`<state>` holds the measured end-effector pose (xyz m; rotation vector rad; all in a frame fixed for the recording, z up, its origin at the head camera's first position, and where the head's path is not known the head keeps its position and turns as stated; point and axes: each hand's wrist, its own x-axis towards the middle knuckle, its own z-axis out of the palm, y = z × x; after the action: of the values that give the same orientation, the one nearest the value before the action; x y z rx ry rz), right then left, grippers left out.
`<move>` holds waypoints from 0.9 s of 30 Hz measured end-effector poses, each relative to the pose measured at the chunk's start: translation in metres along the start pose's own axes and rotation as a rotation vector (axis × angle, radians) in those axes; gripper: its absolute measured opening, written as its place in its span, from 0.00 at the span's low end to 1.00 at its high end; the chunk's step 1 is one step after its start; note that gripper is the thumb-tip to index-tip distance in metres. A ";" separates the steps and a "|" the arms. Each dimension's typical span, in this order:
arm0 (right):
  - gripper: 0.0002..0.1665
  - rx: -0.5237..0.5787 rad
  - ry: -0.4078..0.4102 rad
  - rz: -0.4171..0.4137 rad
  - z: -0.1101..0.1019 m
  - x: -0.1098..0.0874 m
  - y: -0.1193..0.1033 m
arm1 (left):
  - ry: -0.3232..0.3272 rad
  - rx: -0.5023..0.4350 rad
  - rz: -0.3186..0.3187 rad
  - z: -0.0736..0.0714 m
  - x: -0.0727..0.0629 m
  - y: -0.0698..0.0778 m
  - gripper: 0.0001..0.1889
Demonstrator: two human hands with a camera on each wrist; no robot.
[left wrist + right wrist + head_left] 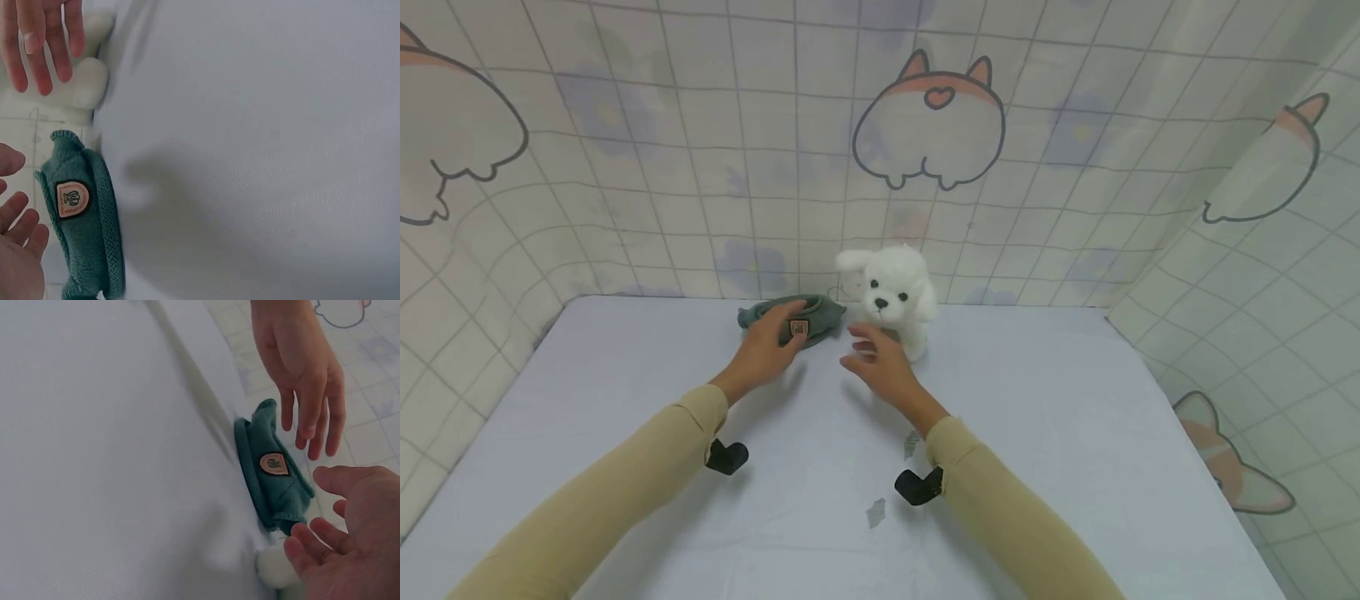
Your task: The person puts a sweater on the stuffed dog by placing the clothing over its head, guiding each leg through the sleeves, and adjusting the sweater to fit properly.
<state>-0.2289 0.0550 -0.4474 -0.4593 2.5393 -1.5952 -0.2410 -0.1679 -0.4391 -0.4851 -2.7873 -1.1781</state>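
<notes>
Green sweater point(823, 320) is lying on the table point(1037, 400) just below the left hand point(766, 348), which is hovering with fingers parted, gripping nothing. To its right, the right hand point(884, 367) is hanging half open, holding nothing. The white toy dog point(897, 283) is resting upright just beyond the right hand; printed cloth point(775, 208) is hanging behind it.

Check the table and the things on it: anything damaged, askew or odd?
Two ragged grey patches mar the pale tabletop near the right sleeve; whether stains or worn spots, I cannot tell. The white toy dog is upright, but one ear juts out sideways while the other hangs down.
</notes>
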 end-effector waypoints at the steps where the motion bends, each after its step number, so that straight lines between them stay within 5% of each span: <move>1: 0.32 -0.011 -0.001 -0.004 0.001 0.001 -0.001 | 0.003 0.001 -0.004 0.000 0.000 -0.001 0.29; 27: 0.38 -0.154 -0.001 0.028 0.021 0.020 -0.005 | 0.068 0.086 -0.072 -0.024 0.001 -0.022 0.26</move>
<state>-0.2418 0.0285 -0.4506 -0.4364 2.6671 -1.3951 -0.2504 -0.1987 -0.4369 -0.3336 -2.8046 -1.0615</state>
